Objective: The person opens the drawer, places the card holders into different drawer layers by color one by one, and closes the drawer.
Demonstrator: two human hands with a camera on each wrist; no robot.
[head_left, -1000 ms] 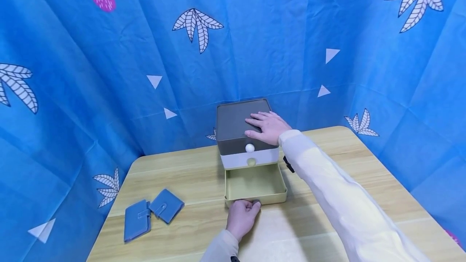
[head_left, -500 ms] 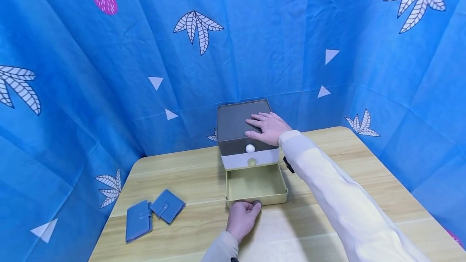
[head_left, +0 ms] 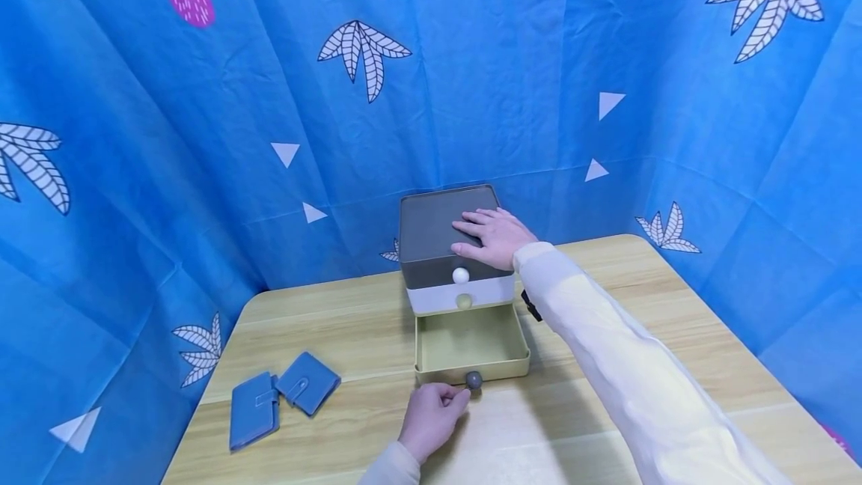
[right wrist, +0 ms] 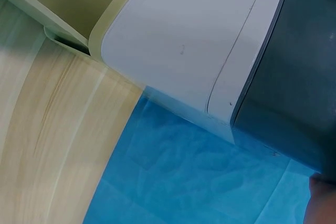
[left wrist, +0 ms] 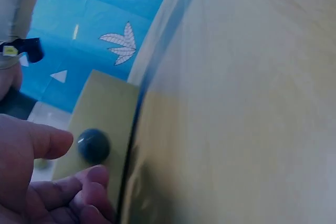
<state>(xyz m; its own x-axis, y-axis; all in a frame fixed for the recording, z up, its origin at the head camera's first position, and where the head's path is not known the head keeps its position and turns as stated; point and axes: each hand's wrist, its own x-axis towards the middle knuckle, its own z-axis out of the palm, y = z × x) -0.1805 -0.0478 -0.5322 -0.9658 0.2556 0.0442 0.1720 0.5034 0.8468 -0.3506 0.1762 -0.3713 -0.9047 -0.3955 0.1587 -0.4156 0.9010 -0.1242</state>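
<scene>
A small desktop drawer box (head_left: 431,227) stands at the back of the table, dark grey on top, white in the middle and olive green below. Its bottom drawer (head_left: 501,370) is pulled out, and nothing shows inside. My right hand (head_left: 497,238) rests flat on the grey top with fingers spread. Just in front of the drawer's dark round knob (head_left: 474,380) is my left hand (head_left: 431,418). In the left wrist view, its thumb and fingers stand apart near the knob (left wrist: 94,146), holding nothing.
Two blue snap-strap wallets, an oblong one (head_left: 254,412) and a squarer one (head_left: 308,382), lie side by side at the table's left. A blue patterned curtain (head_left: 498,81) hangs behind and beside the wooden table (head_left: 323,313).
My left hand has let go of the drawer knob and drawn back slightly toward me and to the left. The right hand and the drawer stay where they were.
</scene>
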